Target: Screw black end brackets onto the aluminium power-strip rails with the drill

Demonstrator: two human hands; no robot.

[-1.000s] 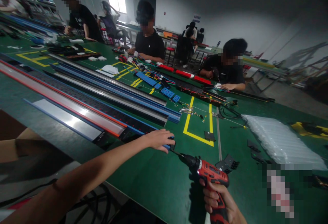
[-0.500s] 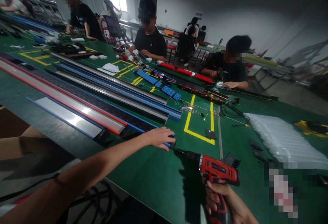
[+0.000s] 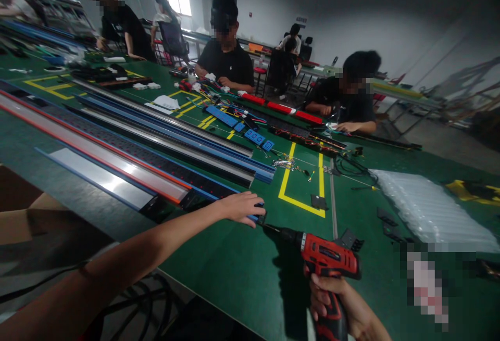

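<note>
Left arm stretched far, palm down; right hand closed near the body.
The left forearm runs bare from the near left corner toward the middle of the scene, the elbow only slightly bent; the left wrist lies nearly in line with it; the left hand shows its back, fingers bent over toward the right, thumb apart on the near side; the right hand is at the near right, its fingers curled in a firm grip; the right wrist slopes down to the near edge.

The drill is red and black, the table green.
</note>
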